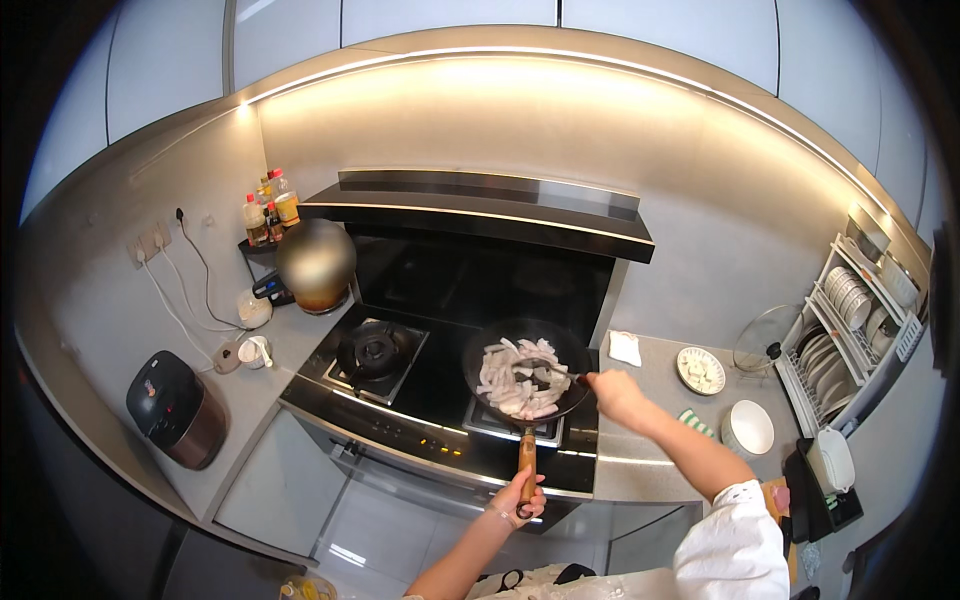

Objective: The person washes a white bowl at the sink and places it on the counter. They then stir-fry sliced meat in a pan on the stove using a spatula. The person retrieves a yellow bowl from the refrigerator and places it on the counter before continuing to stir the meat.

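Observation:
A dark frying pan sits over the right burner of the black gas stove. Pale, pinkish-white strips of meat lie spread across its base, with a dark gap in the middle. My left hand grips the pan's wooden handle near its hanging ring. From the right, my right hand holds a metal cooking utensil by its dark handle. The utensil's head is down among the strips; its exact shape is hard to tell.
An unused burner is left of the pan. On the right counter are a plate of white cubes, a white bowl, a glass lid and a dish rack. A rice cooker and bottles stand left.

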`<state>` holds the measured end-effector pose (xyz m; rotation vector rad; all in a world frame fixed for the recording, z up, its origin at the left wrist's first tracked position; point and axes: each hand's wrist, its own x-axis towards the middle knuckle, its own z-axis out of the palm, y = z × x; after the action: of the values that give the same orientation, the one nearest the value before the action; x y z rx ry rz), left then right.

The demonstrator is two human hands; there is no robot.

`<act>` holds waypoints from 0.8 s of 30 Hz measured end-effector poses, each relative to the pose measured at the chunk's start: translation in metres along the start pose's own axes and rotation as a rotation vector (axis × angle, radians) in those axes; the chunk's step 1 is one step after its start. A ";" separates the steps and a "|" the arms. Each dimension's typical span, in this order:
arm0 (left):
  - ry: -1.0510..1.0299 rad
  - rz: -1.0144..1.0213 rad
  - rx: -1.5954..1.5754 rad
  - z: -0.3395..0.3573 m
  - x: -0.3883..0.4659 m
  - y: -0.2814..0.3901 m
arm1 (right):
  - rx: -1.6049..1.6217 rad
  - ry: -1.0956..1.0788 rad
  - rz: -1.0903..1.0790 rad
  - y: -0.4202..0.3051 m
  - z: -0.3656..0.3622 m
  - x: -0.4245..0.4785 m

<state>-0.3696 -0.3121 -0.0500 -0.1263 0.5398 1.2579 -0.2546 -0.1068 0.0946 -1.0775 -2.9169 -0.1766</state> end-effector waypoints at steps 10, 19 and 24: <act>-0.049 0.096 -0.019 -0.023 0.008 -0.003 | 0.336 -0.396 0.445 0.048 -0.066 0.071; 0.042 0.103 0.117 -0.011 -0.011 0.010 | 0.656 -0.134 0.157 0.013 0.003 0.080; 0.065 0.188 0.106 -0.014 -0.009 0.009 | 0.060 -0.089 -0.240 -0.022 0.005 0.041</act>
<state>-0.3837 -0.3221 -0.0564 -0.0280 0.6856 1.4086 -0.3005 -0.0964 0.0904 -0.7442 -3.1026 -0.0458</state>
